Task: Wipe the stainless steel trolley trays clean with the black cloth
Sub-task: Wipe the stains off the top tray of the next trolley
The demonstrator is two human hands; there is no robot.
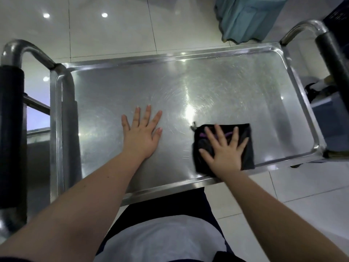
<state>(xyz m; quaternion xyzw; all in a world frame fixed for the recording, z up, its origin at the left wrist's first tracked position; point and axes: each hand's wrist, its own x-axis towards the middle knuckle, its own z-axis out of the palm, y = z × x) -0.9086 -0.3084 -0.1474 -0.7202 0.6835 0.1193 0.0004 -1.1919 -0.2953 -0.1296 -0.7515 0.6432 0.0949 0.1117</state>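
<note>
Both hands flat, fingers spread: left hand on tray, right hand atop black cloth.

Teal fabric top right; glossy white floor tiles.

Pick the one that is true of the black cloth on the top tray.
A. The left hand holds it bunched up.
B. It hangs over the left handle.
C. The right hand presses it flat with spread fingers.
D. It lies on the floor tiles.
C: the right hand lies with straight, spread fingers on the black cloth, flat on the tray, while the left hand rests bare on the steel.
</note>
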